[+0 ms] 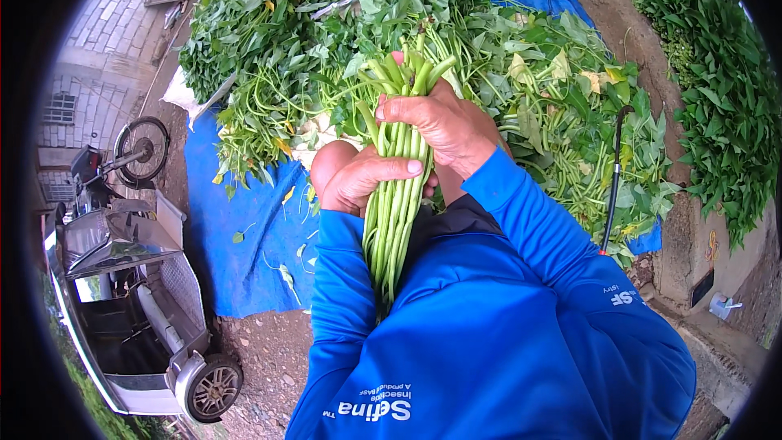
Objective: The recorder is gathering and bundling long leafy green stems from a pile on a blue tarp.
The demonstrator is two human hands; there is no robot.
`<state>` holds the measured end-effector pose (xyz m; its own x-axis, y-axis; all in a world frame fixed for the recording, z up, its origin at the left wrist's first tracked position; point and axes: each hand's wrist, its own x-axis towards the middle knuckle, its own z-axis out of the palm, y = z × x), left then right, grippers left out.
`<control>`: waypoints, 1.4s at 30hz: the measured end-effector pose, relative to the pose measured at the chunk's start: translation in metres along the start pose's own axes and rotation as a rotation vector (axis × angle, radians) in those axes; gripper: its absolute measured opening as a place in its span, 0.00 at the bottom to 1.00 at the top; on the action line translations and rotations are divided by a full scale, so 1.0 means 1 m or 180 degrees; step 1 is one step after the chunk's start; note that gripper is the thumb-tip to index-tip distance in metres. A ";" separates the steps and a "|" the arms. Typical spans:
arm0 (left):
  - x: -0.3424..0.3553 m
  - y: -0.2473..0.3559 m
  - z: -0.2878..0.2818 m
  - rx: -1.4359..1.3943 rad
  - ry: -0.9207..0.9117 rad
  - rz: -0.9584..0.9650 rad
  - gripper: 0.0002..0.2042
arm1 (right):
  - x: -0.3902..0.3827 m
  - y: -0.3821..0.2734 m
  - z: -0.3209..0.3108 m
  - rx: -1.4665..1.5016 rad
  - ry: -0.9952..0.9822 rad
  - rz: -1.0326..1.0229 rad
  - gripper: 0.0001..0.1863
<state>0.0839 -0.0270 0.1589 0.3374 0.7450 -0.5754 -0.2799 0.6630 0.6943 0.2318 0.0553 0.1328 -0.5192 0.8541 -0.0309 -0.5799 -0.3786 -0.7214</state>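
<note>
A bundle of long green leafy-vegetable stems (397, 208) is held upright in front of my body, its cut ends pointing away from me. My left hand (358, 179) wraps round the middle of the bundle, thumb lying across the stems. Higher up, near the cut ends, my right hand (440, 122) grips the same bundle with its thumb over the front. The bundle's lower end runs down against my blue jacket, and its leaves are out of sight. Just beyond my hands lies a large heap of the same leafy greens (269, 49).
Under the heap spreads a blue tarp (236, 236). A curved dark blade or hook (617, 171) with a red tip stands at the right among the stems. A motorcycle with a sidecar (138, 301) is parked at left. Green plants (725, 90) grow beyond the concrete edge at right.
</note>
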 end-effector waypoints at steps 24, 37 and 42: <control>-0.033 0.035 0.049 0.3581 0.1552 0.1016 0.34 | 0.001 -0.009 0.033 0.0018 0.0436 -0.0236 0.14; -0.208 0.086 -0.085 0.0851 0.1349 0.3215 0.33 | -0.008 -0.081 0.057 -0.1858 -0.1405 -0.0650 0.33; -0.323 0.128 -0.112 0.1121 0.1302 0.4314 0.34 | -0.060 -0.088 -0.189 -0.2948 0.1096 0.0388 0.25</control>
<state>-0.1619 -0.1746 0.3852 -0.2913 0.7796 0.5544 0.0816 -0.5572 0.8264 0.4323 0.1050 0.0672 -0.2469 0.9404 -0.2339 0.2603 -0.1681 -0.9508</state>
